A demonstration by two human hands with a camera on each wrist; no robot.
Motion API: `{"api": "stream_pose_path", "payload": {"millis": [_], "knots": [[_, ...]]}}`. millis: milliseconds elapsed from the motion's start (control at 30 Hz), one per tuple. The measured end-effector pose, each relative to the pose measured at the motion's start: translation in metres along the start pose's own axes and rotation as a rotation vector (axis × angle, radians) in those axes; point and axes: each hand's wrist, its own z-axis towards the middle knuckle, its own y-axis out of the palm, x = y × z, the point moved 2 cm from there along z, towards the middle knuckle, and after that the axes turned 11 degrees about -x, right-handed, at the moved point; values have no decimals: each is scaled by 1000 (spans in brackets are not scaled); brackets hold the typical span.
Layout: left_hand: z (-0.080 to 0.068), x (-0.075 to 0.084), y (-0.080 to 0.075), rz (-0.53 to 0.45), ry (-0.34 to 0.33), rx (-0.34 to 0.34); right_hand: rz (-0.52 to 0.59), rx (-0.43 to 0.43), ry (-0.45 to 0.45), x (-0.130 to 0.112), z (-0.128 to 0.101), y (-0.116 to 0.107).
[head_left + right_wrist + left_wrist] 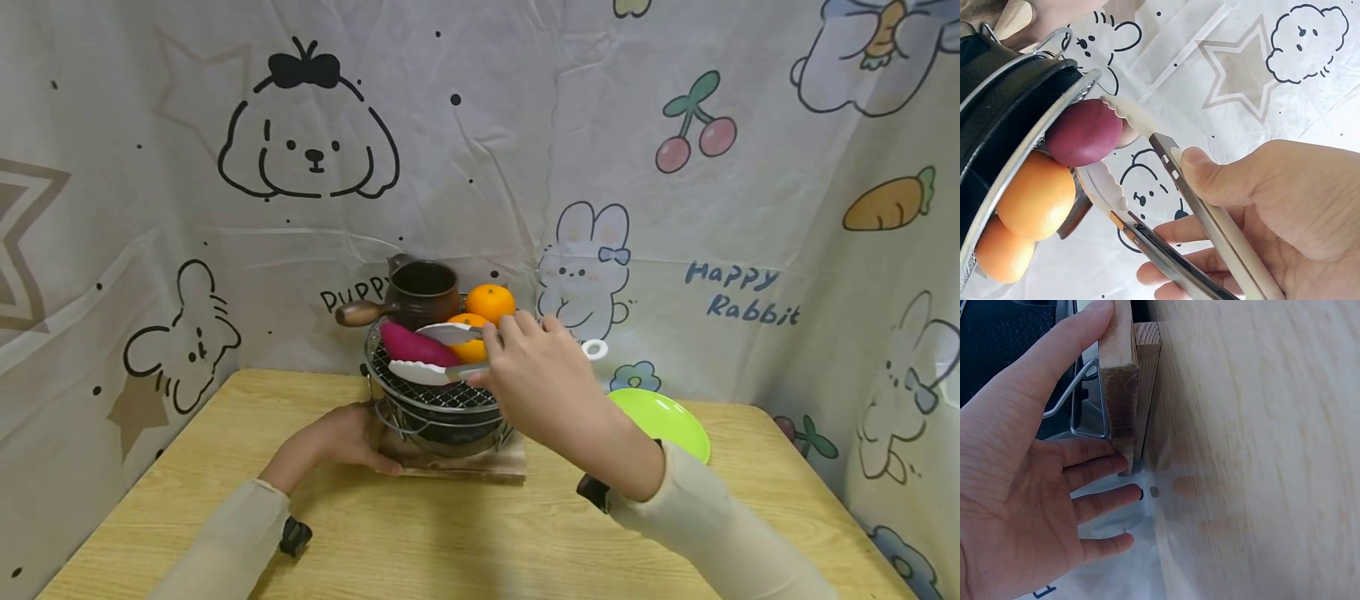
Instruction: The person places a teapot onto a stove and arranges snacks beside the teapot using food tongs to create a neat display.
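My right hand (536, 367) holds a pair of kitchen tongs (1197, 219) with white scalloped tips, thumb on one arm and fingers on the other. Spread tips sit on either side of a purple sweet potato (411, 343), which lies on the wire rack of a small round grill (450, 400). Two oranges (491, 302) rest beside it. My left hand (1029, 481) is at the left corner of the wooden board (465, 471) under the grill. Its thumb lies on the board's front edge, and extended fingers reach along its end.
A brown pot (423, 287) with a wooden side handle stands at the back of the rack, handle jutting left. A green plate (667, 421) lies to the right, partly behind my right forearm. A printed cloth (480, 167) hangs behind the wooden table (315, 542).
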Motion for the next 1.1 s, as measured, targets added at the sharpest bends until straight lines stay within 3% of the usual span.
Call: {"api": "stream_pose_path", "payload": {"millis": [400, 767, 1100], "knots": [[2, -6, 4, -16, -52, -14, 4, 50, 7, -5, -1, 13], [3, -5, 4, 5, -27, 1, 23, 110, -15, -3, -8, 25], [1, -2, 3, -1, -18, -3, 72, 103, -26, 5, -17, 36]]}}
